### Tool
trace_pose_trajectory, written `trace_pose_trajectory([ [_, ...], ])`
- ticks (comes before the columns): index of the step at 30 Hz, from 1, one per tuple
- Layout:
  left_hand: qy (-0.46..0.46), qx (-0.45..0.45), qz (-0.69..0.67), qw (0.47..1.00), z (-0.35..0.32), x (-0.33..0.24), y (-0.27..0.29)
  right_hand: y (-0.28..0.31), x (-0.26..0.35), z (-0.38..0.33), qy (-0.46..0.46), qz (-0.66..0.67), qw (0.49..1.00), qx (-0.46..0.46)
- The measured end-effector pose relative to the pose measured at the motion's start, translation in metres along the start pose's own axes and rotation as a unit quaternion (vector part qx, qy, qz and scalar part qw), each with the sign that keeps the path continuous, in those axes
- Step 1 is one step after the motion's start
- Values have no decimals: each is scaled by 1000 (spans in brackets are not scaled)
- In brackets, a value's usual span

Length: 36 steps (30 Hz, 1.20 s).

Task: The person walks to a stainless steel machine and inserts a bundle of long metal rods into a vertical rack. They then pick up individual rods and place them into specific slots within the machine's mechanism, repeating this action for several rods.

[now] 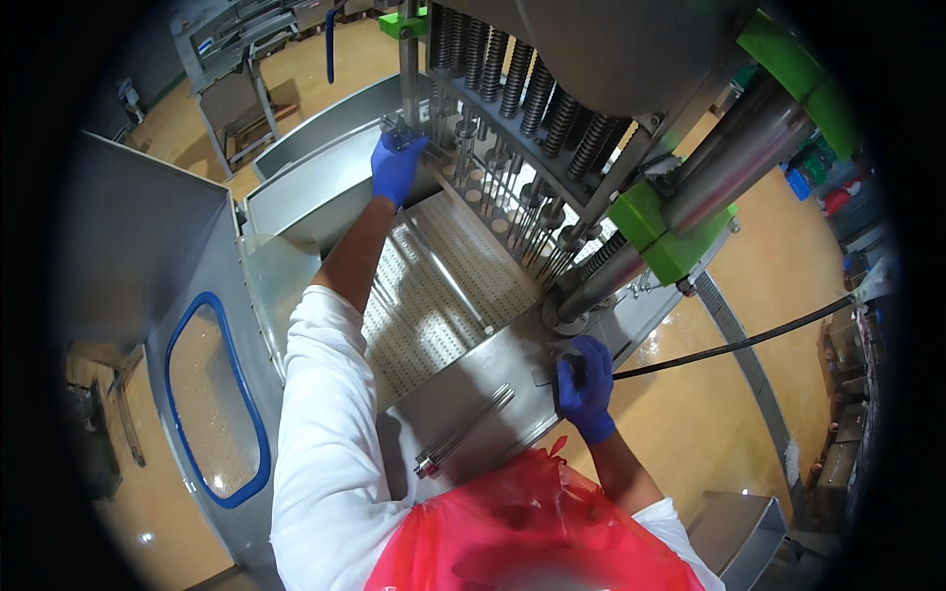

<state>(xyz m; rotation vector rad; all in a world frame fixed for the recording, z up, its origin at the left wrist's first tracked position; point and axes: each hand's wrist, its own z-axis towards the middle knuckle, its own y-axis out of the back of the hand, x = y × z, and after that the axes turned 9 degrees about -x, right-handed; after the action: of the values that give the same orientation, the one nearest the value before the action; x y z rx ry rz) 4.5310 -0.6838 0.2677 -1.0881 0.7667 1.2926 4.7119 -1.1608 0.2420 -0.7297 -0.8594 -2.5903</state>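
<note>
My left hand [396,169], in a blue glove, reaches across the steel machine. Its fingers close around a small metal fitting [398,132] beside an upright post. My right hand [588,392], also gloved in blue, is closed on a black hose-end piece [574,372] near the front edge; fingers partly cover it. From that hand a black hose [734,348] runs off to the right. Between my arms lies a perforated metal bed [419,325] with a thin rod [448,279] across it. Several long needles [473,424] rest in a bundle on the steel ledge [434,394].
Above the bed hangs a needle head with coil springs [537,94] and several thin needles [527,222]. A thick steel column [729,163] with green clamps [660,231] stands at right. On the left is an open steel door with a blue-rimmed window [258,483].
</note>
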Motion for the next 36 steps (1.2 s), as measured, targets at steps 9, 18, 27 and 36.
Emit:
trace_pose_trajectory([
  [9,-41,116,196,973,-5,17,-15,-2,3,-1,-43,-10,999,17],
  [18,-98,139,287,943,11,5,-34,-4,9,4,-44,-10,999,20],
  [27,-54,179,338,923,25,8,-38,-5,10,1,-53,-30,998,23],
  [36,-77,174,324,927,9,20,-52,-2,14,7,-55,-47,997,33],
])
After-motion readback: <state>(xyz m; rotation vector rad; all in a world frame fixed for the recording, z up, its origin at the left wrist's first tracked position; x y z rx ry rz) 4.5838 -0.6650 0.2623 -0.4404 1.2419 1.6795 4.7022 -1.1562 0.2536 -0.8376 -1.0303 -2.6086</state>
